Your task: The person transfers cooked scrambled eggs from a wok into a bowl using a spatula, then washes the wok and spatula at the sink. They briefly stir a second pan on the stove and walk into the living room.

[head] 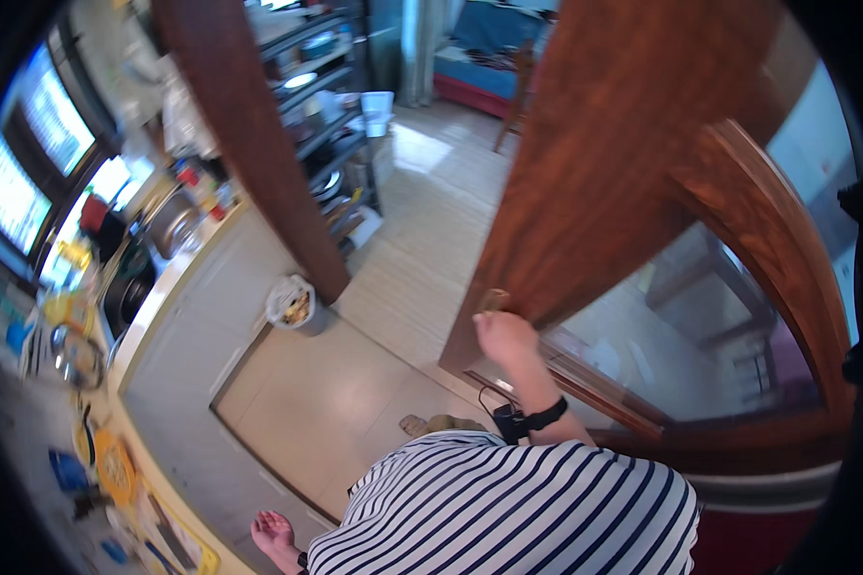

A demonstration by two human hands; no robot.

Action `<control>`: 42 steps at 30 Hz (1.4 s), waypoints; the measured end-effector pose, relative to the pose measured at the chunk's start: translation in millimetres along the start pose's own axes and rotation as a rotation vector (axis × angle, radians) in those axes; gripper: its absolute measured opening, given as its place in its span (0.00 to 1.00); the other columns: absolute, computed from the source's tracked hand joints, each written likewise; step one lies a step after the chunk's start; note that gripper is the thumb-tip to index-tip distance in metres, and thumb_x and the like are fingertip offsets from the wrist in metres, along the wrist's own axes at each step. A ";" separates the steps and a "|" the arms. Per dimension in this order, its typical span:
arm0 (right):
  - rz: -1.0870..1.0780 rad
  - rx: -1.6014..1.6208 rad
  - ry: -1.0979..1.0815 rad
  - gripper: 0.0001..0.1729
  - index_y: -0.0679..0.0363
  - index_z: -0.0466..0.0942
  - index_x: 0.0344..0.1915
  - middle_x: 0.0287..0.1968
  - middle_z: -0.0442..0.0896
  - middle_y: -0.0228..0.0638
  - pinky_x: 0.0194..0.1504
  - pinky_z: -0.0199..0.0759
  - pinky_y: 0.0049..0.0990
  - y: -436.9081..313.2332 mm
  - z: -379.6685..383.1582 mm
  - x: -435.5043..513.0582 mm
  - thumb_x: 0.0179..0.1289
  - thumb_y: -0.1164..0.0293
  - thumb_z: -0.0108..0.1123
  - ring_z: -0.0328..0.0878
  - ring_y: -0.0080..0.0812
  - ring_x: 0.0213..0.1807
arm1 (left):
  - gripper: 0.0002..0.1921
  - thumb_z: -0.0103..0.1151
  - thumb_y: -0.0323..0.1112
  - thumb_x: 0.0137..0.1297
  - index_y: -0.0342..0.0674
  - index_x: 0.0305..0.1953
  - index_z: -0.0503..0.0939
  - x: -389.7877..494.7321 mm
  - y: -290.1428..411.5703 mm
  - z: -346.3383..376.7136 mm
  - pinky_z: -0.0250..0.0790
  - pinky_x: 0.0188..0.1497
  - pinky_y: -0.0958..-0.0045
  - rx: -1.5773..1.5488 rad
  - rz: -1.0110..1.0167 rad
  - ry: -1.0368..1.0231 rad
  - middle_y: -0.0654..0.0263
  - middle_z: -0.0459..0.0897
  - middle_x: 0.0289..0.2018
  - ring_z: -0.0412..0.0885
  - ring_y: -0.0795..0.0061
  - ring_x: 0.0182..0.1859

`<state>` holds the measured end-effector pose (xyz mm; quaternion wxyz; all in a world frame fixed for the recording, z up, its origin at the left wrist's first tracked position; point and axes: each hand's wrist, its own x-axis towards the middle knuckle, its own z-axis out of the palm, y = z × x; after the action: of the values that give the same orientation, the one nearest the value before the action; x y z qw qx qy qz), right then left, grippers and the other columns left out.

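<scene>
My right hand (pixel 505 339) reaches forward to the brass-coloured handle (pixel 495 297) near the edge of a brown wooden door (pixel 582 144) with glass panes. Its fingers look curled at the handle, and how far they wrap it is hidden. A black band with a small black device sits on that wrist. My left hand (pixel 272 532) hangs low beside the counter's grey cabinet front, palm up, fingers loosely curled, with nothing in it. A striped shirt covers my body between the two arms.
A bin (pixel 312 318) with a liner and scraps stands by the brown door post (pixel 248 136). Left runs a counter (pixel 133 352) with a hob, an orange basket (pixel 115 467) and a knife on a yellow-edged board. Beyond the doorway are a loaded shelf rack (pixel 331 129) and a wooden chair (pixel 518 93).
</scene>
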<state>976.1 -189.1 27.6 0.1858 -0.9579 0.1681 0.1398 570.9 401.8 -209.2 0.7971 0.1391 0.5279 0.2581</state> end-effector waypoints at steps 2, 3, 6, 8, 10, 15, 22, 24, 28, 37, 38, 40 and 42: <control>-0.029 0.021 -0.006 0.30 0.64 0.84 0.40 0.40 0.87 0.53 0.48 0.79 0.48 2.1 2.2 -1.5 0.75 0.49 0.45 0.85 0.54 0.45 | 0.17 0.49 0.49 0.74 0.45 0.45 0.82 5.1 -15.0 73.1 0.79 0.42 0.66 0.150 -0.011 -0.096 0.69 0.85 0.35 0.82 0.68 0.38; -0.042 0.035 0.011 0.31 0.66 0.83 0.39 0.39 0.87 0.54 0.46 0.80 0.48 3.6 4.3 -0.9 0.75 0.49 0.45 0.85 0.54 0.44 | 0.17 0.48 0.50 0.74 0.46 0.45 0.81 4.9 -22.3 108.5 0.79 0.42 0.66 0.224 -0.014 -0.147 0.70 0.85 0.35 0.82 0.69 0.38; -0.112 0.135 0.151 0.27 0.66 0.82 0.39 0.34 0.86 0.53 0.40 0.80 0.47 9.2 13.5 0.9 0.75 0.53 0.47 0.86 0.54 0.37 | 0.16 0.46 0.50 0.75 0.48 0.47 0.81 -6.7 -43.9 189.0 0.78 0.41 0.67 0.368 -0.103 -0.195 0.72 0.84 0.36 0.82 0.69 0.39; -0.150 0.195 0.196 0.25 0.66 0.82 0.37 0.31 0.86 0.52 0.36 0.80 0.47 7.3 21.1 4.3 0.75 0.56 0.48 0.86 0.53 0.33 | 0.18 0.46 0.53 0.75 0.49 0.46 0.81 -14.2 -52.0 221.0 0.77 0.44 0.65 0.373 -0.181 -0.269 0.73 0.83 0.39 0.81 0.70 0.42; -0.155 0.147 0.261 0.23 0.66 0.82 0.34 0.29 0.85 0.52 0.34 0.80 0.47 6.9 24.4 12.3 0.75 0.58 0.49 0.85 0.53 0.31 | 0.18 0.45 0.53 0.75 0.50 0.47 0.81 -15.7 -60.2 240.1 0.77 0.43 0.65 0.461 -0.201 -0.281 0.73 0.83 0.38 0.81 0.70 0.41; -0.174 0.115 0.316 0.23 0.64 0.82 0.26 0.27 0.85 0.51 0.33 0.80 0.46 -4.0 24.9 23.0 0.74 0.62 0.49 0.85 0.52 0.29 | 0.15 0.46 0.48 0.75 0.50 0.44 0.82 -17.9 -59.8 240.7 0.75 0.41 0.66 0.406 -0.191 -0.235 0.73 0.83 0.34 0.81 0.68 0.38; -0.901 -0.133 -0.616 0.20 0.56 0.87 0.32 0.35 0.88 0.43 0.45 0.77 0.47 -61.9 67.2 34.4 0.67 0.54 0.54 0.84 0.51 0.42 | 0.16 0.45 0.50 0.75 0.48 0.42 0.80 -23.8 -31.3 192.6 0.76 0.39 0.65 0.228 -0.065 0.024 0.71 0.83 0.31 0.81 0.68 0.35; -0.863 -0.055 -0.684 0.19 0.58 0.87 0.35 0.36 0.88 0.45 0.45 0.78 0.45 -106.5 86.5 73.8 0.64 0.55 0.59 0.85 0.51 0.43 | 0.17 0.45 0.51 0.75 0.49 0.37 0.79 -18.4 -30.6 179.1 0.76 0.39 0.65 0.167 -0.054 0.033 0.70 0.83 0.29 0.81 0.68 0.34; -0.698 -0.268 -0.530 0.20 0.59 0.86 0.43 0.41 0.87 0.47 0.50 0.77 0.45 -186.4 116.0 140.4 0.64 0.54 0.61 0.83 0.52 0.48 | 0.17 0.49 0.49 0.74 0.50 0.27 0.75 -32.1 -32.7 177.2 0.77 0.36 0.63 0.075 -0.053 0.121 0.70 0.83 0.27 0.81 0.65 0.34; -0.896 -0.201 -0.549 0.29 0.61 0.75 0.60 0.48 0.86 0.48 0.54 0.75 0.44 -317.4 135.2 258.7 0.68 0.53 0.58 0.82 0.52 0.51 | 0.14 0.60 0.32 0.66 0.31 0.49 0.76 19.7 -21.8 305.8 0.74 0.46 0.69 1.030 0.350 -0.207 0.61 0.82 0.41 0.79 0.69 0.44; -0.831 -0.261 -0.547 0.29 0.60 0.75 0.62 0.49 0.86 0.49 0.54 0.75 0.44 -323.4 126.2 273.2 0.69 0.53 0.58 0.82 0.52 0.51 | 0.12 0.59 0.33 0.66 0.33 0.48 0.77 50.1 -22.8 333.8 0.74 0.46 0.68 1.000 0.271 -0.233 0.62 0.82 0.41 0.79 0.69 0.44; -0.708 0.080 -0.460 0.29 0.61 0.76 0.61 0.51 0.85 0.49 0.55 0.74 0.44 -316.0 97.9 303.1 0.67 0.54 0.59 0.81 0.52 0.53 | 0.10 0.57 0.34 0.67 0.37 0.45 0.77 113.3 -32.3 401.3 0.74 0.45 0.68 0.896 0.061 -0.272 0.64 0.82 0.39 0.79 0.69 0.43; -0.552 0.286 -0.366 0.29 0.62 0.76 0.61 0.52 0.85 0.49 0.56 0.74 0.44 -292.6 63.6 336.3 0.66 0.54 0.60 0.81 0.51 0.55 | 0.08 0.55 0.36 0.67 0.40 0.42 0.78 170.8 -54.0 480.4 0.73 0.44 0.67 0.755 -0.179 -0.246 0.65 0.82 0.38 0.78 0.68 0.41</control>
<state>1376.7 1.6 -49.8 0.3757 -0.8907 -0.1150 0.2287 1076.8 476.9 -173.3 0.7664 0.4055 0.4963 -0.0428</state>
